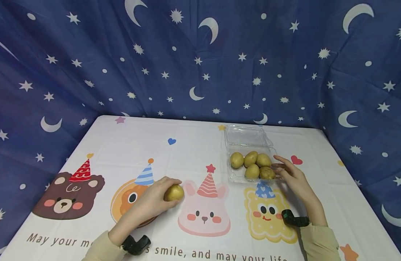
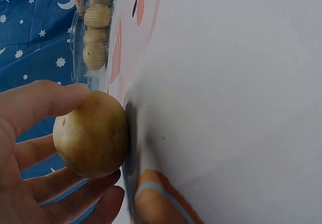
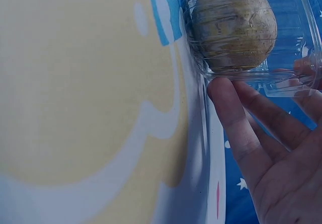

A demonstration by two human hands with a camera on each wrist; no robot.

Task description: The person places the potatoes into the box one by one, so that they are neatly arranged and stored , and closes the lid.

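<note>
My left hand [image 1: 156, 195] grips a round yellow potato [image 1: 174, 193] low over the tablecloth. In the left wrist view the thumb lies on one side of the potato [image 2: 91, 134], with the fingers round the other. Farther right, a clear plastic clamshell box [image 1: 233, 177] stands with its lid [image 1: 246, 136] folded back, and several potatoes [image 1: 251, 171] lie inside. My right hand [image 1: 293, 179] is at the box's right side, its fairly straight fingertips against the wall. The right wrist view shows the thumb [image 3: 226, 98] low by that wall, near a potato [image 3: 234, 27] behind the plastic.
The white tablecloth [image 1: 193, 156] carries printed cartoon animals, hats and lettering. A dark blue curtain [image 1: 174, 94] with moons and stars hangs behind the table and along its sides. Black wrist cameras [image 1: 136, 245] are strapped on both wrists.
</note>
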